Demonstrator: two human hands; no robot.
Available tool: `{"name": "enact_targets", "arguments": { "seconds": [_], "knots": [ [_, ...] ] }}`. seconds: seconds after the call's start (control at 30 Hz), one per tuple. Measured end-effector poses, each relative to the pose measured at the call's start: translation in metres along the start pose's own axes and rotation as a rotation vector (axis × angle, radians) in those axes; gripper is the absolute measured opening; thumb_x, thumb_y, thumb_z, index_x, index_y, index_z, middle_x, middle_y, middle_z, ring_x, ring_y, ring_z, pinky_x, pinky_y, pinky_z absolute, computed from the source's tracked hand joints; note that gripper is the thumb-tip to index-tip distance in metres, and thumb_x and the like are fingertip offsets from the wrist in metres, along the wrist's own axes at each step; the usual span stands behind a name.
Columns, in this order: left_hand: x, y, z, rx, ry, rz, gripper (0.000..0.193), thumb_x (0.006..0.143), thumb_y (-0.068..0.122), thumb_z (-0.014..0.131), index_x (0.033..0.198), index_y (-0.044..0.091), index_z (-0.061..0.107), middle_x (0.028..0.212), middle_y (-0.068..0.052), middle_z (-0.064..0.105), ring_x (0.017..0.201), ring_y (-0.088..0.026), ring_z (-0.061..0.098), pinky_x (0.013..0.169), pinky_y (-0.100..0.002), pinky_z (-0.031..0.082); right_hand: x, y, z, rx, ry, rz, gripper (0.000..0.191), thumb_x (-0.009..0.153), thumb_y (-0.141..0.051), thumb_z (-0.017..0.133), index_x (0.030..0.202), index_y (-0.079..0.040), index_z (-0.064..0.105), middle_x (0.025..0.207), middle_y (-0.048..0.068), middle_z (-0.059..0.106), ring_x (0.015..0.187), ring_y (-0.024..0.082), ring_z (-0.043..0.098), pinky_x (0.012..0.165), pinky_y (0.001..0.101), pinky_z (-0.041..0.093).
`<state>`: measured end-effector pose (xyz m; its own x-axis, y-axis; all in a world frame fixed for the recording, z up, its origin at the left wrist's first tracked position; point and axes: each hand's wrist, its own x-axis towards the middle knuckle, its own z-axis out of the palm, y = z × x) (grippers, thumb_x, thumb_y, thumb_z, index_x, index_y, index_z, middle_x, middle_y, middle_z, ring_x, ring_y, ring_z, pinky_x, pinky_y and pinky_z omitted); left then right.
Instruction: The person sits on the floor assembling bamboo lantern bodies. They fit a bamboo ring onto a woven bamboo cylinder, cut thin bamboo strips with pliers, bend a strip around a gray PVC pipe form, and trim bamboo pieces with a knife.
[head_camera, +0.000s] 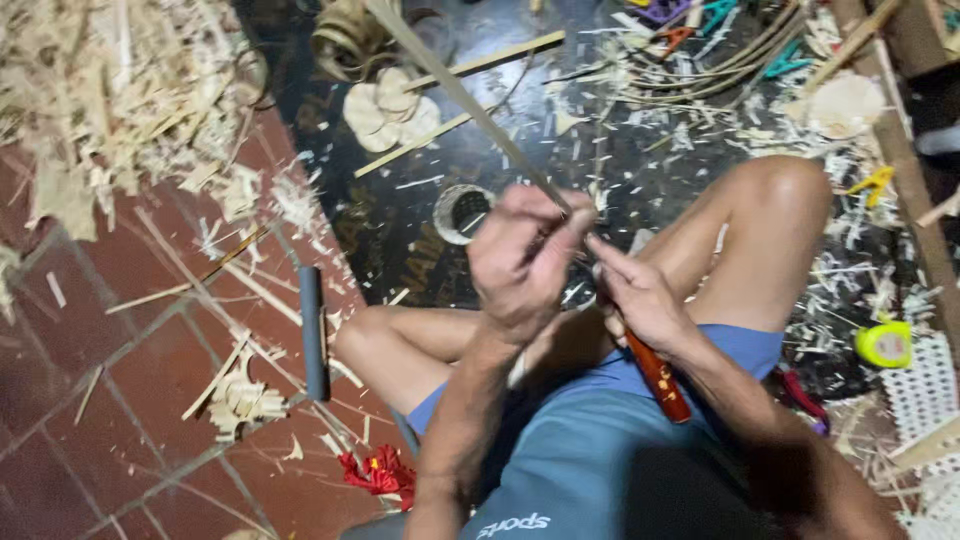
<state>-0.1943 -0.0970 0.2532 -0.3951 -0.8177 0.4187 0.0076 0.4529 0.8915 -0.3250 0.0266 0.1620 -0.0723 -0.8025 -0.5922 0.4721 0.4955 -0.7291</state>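
Bamboo strip (470, 100), long, thin, flat, pale; long axis runs from top-centre of frame down-right into left hand (525, 255). Left grip clamped on strip's near end, fingers curled over it, strip pointing up and away from body. Right hand (640, 300) just beside left, touching or nearly so, grip closed round knife with glossy red-brown wooden handle (660, 380); blade hidden behind fingers, cannot tell where it meets strip. Left hand nearer strip. Person sits cross-legged on floor, blue shorts (600, 440). Dark mat (420, 200) and red tiles (120, 340) littered with pale shavings and splinters. Grey tube (313, 330) by knee, small mesh-topped cup (462, 212) ahead, yellow-green tape measure (884, 343) right.
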Motion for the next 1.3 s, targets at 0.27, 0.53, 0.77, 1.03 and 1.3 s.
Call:
{"name": "enact_targets", "arguments": {
  "seconds": [0.27, 0.53, 0.77, 1.03, 1.3],
  "knots": [
    [0.081, -0.226, 0.062, 0.773, -0.472, -0.075, 0.007, 0.083, 0.008, 0.066, 0.083, 0.003, 0.069, 0.089, -0.022, 0.067, 0.083, -0.044, 0.065, 0.069, -0.056, 0.049, -0.009, -0.022, -0.132, 0.243, 0.138, -0.022, 0.027, 0.108, -0.034, 0.049, 0.114, -0.007, 0.047, 0.068, 0.004, 0.056, 0.039, 0.014, 0.048, 0.031, 0.0276, 0.036],
    [0.110, -0.276, 0.204, 0.707, -0.530, 0.375, 0.027, 0.073, 0.023, 0.064, 0.086, -0.001, 0.067, 0.094, -0.022, 0.066, 0.094, -0.041, 0.062, 0.072, -0.053, 0.045, 0.004, -0.156, -0.264, -0.620, 0.384, -0.014, 0.043, 0.104, -0.041, 0.041, 0.093, -0.006, 0.063, 0.072, 0.008, 0.061, 0.044, 0.019, 0.053, 0.038, 0.0338, 0.042],
    [0.114, -0.275, 0.233, 0.792, -0.779, 0.214, 0.015, 0.089, 0.013, 0.056, 0.093, 0.007, 0.069, 0.101, -0.015, 0.069, 0.103, -0.036, 0.063, 0.086, -0.055, 0.045, -0.004, -0.148, -0.287, 0.037, 0.263, -0.511, 0.044, 0.117, -0.050, 0.044, 0.120, -0.008, 0.055, 0.068, 0.000, 0.052, 0.048, 0.012, 0.045, 0.044, 0.0302, 0.039],
    [0.073, -0.284, 0.222, 0.558, -0.846, -0.140, 0.014, 0.085, 0.014, 0.068, 0.091, 0.002, 0.073, 0.089, -0.023, 0.071, 0.086, -0.043, 0.068, 0.075, -0.056, 0.052, 0.012, -0.066, -0.232, 0.453, 0.401, -0.252, 0.045, 0.117, -0.040, 0.048, 0.142, -0.003, 0.055, 0.081, 0.002, 0.055, 0.057, 0.010, 0.046, 0.049, 0.0272, 0.039],
    [0.026, -0.233, 0.146, -0.359, -0.578, -0.829, 0.018, 0.098, 0.005, 0.063, 0.113, -0.001, 0.071, 0.089, -0.005, 0.071, 0.073, -0.012, 0.067, 0.063, -0.028, 0.056, 0.000, -0.051, -0.185, 0.329, 0.249, -0.366, 0.052, 0.115, -0.044, 0.041, 0.147, -0.004, 0.051, 0.080, 0.008, 0.057, 0.053, 0.014, 0.046, 0.046, 0.0301, 0.040]
  ]
}}
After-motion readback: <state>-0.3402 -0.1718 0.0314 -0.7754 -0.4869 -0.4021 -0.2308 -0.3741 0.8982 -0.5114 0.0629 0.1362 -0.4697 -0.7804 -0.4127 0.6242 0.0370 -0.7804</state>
